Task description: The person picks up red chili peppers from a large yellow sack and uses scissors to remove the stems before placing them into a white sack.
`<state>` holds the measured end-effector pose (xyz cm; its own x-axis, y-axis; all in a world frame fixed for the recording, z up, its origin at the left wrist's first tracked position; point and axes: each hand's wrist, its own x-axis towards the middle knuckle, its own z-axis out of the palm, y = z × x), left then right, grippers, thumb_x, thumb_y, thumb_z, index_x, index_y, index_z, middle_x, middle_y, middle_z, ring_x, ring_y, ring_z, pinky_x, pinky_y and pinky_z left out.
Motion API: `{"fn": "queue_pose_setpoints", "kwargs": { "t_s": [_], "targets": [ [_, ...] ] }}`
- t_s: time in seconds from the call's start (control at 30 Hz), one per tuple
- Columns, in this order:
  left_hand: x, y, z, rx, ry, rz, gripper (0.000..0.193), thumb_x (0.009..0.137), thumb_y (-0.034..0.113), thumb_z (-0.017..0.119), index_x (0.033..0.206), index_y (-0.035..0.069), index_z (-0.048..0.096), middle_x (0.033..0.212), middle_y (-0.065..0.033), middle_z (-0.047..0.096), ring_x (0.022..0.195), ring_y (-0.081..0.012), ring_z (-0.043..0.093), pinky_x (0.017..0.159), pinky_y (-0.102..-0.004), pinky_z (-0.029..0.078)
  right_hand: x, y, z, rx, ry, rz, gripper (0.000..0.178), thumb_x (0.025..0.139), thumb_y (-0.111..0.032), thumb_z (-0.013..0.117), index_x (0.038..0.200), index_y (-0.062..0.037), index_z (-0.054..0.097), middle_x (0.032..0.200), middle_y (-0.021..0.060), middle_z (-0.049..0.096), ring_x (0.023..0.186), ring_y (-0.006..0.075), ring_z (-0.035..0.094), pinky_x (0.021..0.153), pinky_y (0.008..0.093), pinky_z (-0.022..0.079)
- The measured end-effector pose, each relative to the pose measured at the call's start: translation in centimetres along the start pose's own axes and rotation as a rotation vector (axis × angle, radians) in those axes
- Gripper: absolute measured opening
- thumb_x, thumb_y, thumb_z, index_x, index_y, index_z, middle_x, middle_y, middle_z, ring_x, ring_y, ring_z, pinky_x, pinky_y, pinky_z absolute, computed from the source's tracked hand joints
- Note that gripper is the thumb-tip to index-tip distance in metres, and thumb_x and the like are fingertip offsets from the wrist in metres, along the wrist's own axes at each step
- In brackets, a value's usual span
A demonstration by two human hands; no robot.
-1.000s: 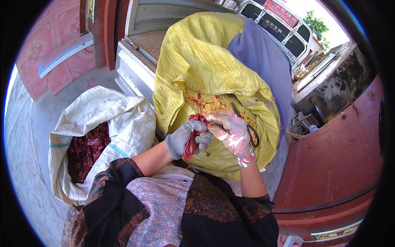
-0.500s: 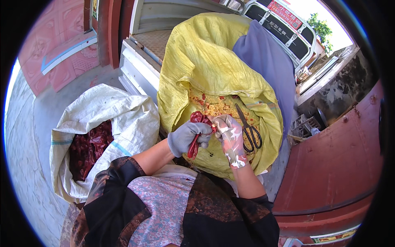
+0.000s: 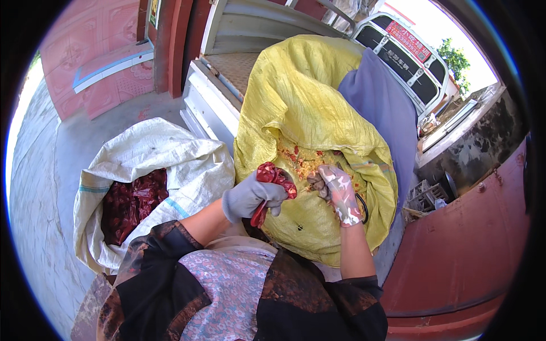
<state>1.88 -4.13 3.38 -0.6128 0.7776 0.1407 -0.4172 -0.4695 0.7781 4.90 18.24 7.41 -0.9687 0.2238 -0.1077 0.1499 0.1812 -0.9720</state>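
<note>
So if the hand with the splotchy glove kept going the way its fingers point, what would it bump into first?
Probably the heap of yellow seeds on the yellow sack; the right hand points up and left toward it, though depth is unclear.

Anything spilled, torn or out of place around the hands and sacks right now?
Nothing stands out. The left hand holds a red dried chilli over the yellow sack; seeds lie on it by the right hand. The white sack of chillies sits open, unspilled.

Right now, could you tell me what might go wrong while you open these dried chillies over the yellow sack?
The scissors lie half hidden under the right hand, so a blind reach might meet the blades. Seeds sit loose on the sloping yellow sack and could slide off. The dried chilli in the left hand could crumble.
</note>
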Motion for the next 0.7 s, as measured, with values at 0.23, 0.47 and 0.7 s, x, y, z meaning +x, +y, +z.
{"fn": "queue_pose_setpoints", "kwargs": {
  "t_s": [0.23,0.47,0.7],
  "targets": [
    [-10.2,6.6,-8.5,0.528,0.489,0.069,0.008,0.07,0.008,0.058,0.073,0.0,0.058,0.069,-0.0039,0.058,0.067,-0.0099,0.056,0.057,-0.0264,0.046,8.8,2.9,-8.7,-0.93,0.128,-0.193,0.035,0.087,-0.035,0.053,0.092,-0.0022,0.065,0.068,0.0099,0.062,0.057,0.0182,0.056,0.054,0.0314,0.043],
    [-22.2,0.5,-22.0,1.694,0.994,-0.271,0.017,0.07,0.021,0.061,0.081,0.009,0.055,0.081,-0.0121,0.062,0.081,-0.0311,0.061,0.069,-0.0401,0.046,15.4,6.7,-12.4,-1.255,0.405,-0.431,0.034,0.086,-0.034,0.054,0.091,-0.001,0.064,0.073,0.0135,0.063,0.066,0.0242,0.06,0.06,0.0364,0.046],
    [-21.0,-0.1,-20.7,1.834,1.005,-0.685,0.063,0.073,0.038,0.064,0.125,0.011,0.041,0.118,-0.0133,0.05,0.108,-0.0306,0.048,0.087,-0.0444,0.038,17.8,5.1,-14.0,-1.259,0.644,-0.331,0.033,0.086,-0.033,0.055,0.093,-0.0013,0.063,0.076,0.0127,0.063,0.068,0.0232,0.059,0.061,0.0362,0.046]
  ]
}}
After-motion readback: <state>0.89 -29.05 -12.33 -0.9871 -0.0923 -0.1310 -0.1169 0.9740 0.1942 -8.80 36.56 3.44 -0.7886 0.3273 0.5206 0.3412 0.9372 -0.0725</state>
